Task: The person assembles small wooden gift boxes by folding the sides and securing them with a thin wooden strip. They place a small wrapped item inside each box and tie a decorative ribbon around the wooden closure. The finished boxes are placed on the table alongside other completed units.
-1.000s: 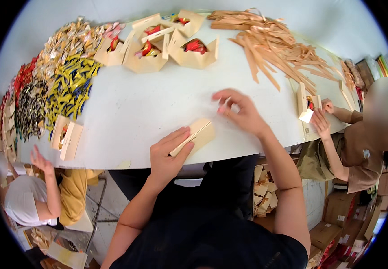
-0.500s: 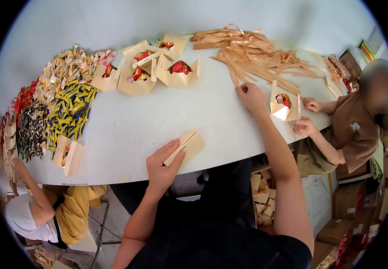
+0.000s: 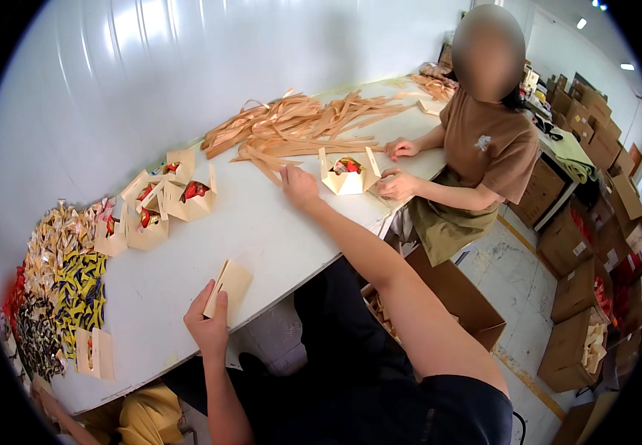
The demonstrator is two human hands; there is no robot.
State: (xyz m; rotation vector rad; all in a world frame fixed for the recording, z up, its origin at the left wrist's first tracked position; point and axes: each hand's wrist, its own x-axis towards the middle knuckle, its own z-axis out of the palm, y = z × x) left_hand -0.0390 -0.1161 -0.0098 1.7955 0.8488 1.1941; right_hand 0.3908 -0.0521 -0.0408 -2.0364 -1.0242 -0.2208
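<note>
My left hand (image 3: 207, 317) grips a closed cream card box (image 3: 232, 285) at the near edge of the table, thumb on one side and fingers on the other. My right hand (image 3: 300, 187) reaches far across the table, its fingers pinched at the loose end of the peach ribbons (image 3: 269, 159). Just right of that hand stands an open cream box (image 3: 348, 182) with colourful wrapped sweets inside. A co-worker in a brown shirt (image 3: 484, 144) has both hands close to this box.
Several open boxes (image 3: 191, 208) with red packets stand left of centre. Heaps of wrapped sweets (image 3: 80, 282) cover the left end, beside another box (image 3: 95, 354). Another person's arm (image 3: 69, 419) shows lower left. Cardboard cartons (image 3: 570, 297) line the floor at right.
The view has swung to the right, showing more of the co-worker and the cartons. My left hand keeps the closed box, and my right hand stays at the ribbon end.
</note>
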